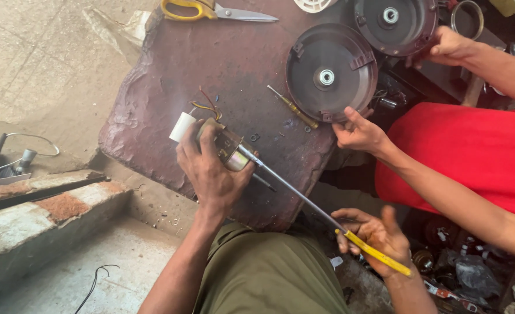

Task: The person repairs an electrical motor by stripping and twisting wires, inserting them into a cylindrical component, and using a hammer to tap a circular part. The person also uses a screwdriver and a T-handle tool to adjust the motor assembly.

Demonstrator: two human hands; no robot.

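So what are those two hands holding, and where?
Left hand grips the small motor around its body; right hand holds the long screwdriver by its yellow handle.

Under the left hand (211, 171), a dull metal motor (225, 145) on a rough, matt stone slab (222, 64). The right hand (374, 235) grips a screwdriver (321, 214): glossy yellow plastic handle, smooth steel shaft.
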